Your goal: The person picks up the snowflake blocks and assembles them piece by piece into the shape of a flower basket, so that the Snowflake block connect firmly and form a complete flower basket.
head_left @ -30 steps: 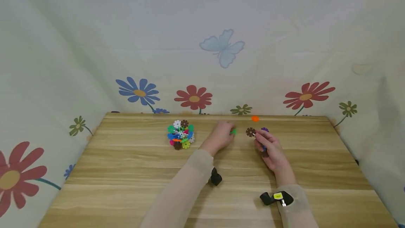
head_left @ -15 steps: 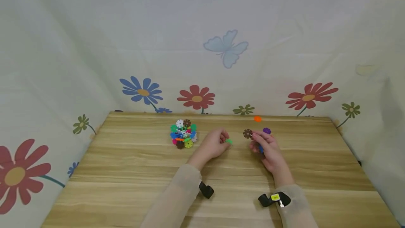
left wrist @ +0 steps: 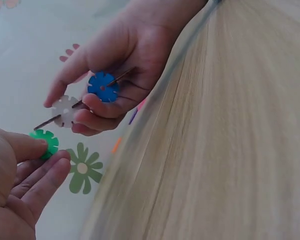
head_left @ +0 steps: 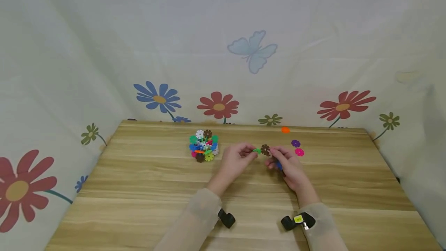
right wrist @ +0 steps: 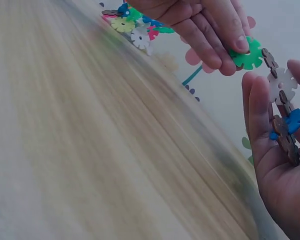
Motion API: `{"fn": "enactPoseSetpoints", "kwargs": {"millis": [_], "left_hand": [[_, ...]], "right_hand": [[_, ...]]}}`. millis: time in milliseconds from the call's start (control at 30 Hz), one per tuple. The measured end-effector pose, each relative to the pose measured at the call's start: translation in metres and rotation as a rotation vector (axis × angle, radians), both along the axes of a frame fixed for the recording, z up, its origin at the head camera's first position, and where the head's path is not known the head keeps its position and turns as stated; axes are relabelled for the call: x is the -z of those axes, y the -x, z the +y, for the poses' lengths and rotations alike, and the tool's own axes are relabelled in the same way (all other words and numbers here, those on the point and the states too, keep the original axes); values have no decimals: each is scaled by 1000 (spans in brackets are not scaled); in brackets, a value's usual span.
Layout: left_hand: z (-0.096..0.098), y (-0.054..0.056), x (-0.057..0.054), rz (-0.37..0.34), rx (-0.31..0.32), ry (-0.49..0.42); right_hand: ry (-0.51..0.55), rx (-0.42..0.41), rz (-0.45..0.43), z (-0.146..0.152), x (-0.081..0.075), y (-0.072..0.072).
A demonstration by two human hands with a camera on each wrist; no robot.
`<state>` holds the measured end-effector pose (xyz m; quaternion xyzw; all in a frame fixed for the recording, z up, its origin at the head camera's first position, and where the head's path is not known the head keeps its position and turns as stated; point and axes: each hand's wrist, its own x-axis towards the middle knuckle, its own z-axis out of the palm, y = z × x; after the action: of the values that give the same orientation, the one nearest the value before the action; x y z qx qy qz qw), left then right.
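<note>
Between thumb and fingers, my left hand (head_left: 234, 160) pinches a green notched plastic disc (left wrist: 51, 144). My right hand (head_left: 292, 167) holds a small chain of notched discs slotted together. In it are a brown disc (head_left: 265, 150) at the near end, a white disc (right wrist: 281, 86) pinched by the fingertips, and a blue disc (left wrist: 103, 87) with more brown discs by the palm. The green disc's edge meets or nearly meets the outer brown disc; whether they are slotted together I cannot tell. Both hands are just above the table.
Left of the hands, a round cluster of joined multicoloured discs (head_left: 204, 146) sits on the wooden table (head_left: 156, 189). Loose orange (head_left: 285, 130), purple (head_left: 295, 143) and pink (head_left: 299, 152) discs lie beyond and right of the right hand. A flower-printed cloth (head_left: 174, 49) hangs behind.
My left hand has drawn back with the green disc, then moved up to the brown disc. The right hand has shifted left with its chain, uncovering the pink disc.
</note>
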<state>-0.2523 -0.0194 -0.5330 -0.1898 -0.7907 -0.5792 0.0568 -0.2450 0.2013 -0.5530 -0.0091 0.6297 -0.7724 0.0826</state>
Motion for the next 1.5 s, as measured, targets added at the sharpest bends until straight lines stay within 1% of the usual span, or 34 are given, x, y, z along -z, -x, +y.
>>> {"fn": "enactPoseSetpoints", "kwargs": {"millis": [133, 300, 500, 667, 767, 900, 1033, 1267, 1500], "left_hand": [[0, 0, 0, 26, -9, 12], [-2, -1, -1, 43, -19, 20], [-2, -3, -4, 71, 0, 46], [-2, -4, -4, 137, 7, 103], [-2, -4, -2, 167, 10, 131], [-1, -3, 1, 194, 14, 158], [0, -4, 1, 211, 17, 172], [0, -6, 1, 225, 22, 161], [-1, -6, -2, 238, 46, 182]], "right_hand": [[-15, -1, -2, -1, -1, -1], [-5, 17, -26, -2, -4, -2], [-27, 2, -8, -2, -3, -1], [-93, 4, 4, -2, -1, 0], [-114, 12, 10, -2, -2, -1], [-95, 24, 19, -3, -2, -2], [-50, 19, 27, -3, -3, -2], [19, -20, 25, 1, -1, -1], [27, -54, 1, 4, -3, -1]]}}
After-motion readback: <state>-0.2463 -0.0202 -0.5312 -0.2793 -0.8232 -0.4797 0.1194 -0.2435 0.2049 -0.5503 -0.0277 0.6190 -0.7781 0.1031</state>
